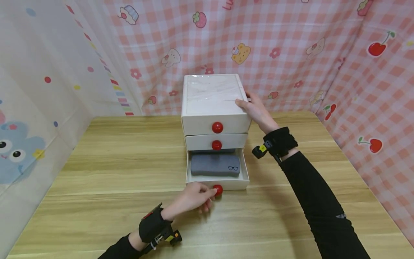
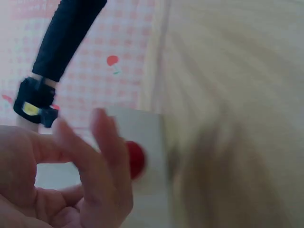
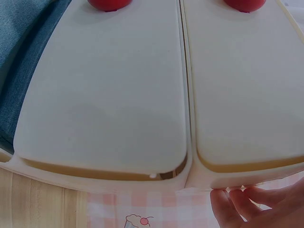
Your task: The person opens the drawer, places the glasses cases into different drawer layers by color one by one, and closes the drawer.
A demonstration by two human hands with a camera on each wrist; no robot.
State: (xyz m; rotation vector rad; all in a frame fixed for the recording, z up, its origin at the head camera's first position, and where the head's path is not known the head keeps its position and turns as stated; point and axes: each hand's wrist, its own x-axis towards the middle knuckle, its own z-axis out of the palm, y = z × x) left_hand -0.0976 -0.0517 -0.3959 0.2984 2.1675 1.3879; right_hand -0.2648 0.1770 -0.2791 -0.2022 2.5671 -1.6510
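Note:
A white drawer cabinet point(image 1: 213, 95) stands toward the back of the table, with round red knobs on its fronts. Its bottom drawer point(image 1: 245, 181) is pulled out, and a grey glasses case point(image 1: 215, 164) with a small glasses print lies inside. At that drawer's front, my left hand point(image 1: 197, 196) pinches the red knob point(image 1: 218, 190) between thumb and fingers. My right hand point(image 1: 257, 109) grips the cabinet's upper right side, its thumb on the top. In the right wrist view, the fingertips point(image 3: 219, 195) meet the cabinet's side.
Behind the glasses case lies another dark item point(image 1: 213, 151), mostly hidden under the middle drawer point(image 1: 194, 143). The wooden table point(image 1: 123, 158) extends around the cabinet. A pink checked curtain point(image 1: 207, 43) hangs behind it and on the right, a pale patterned one point(image 1: 48, 104) on the left.

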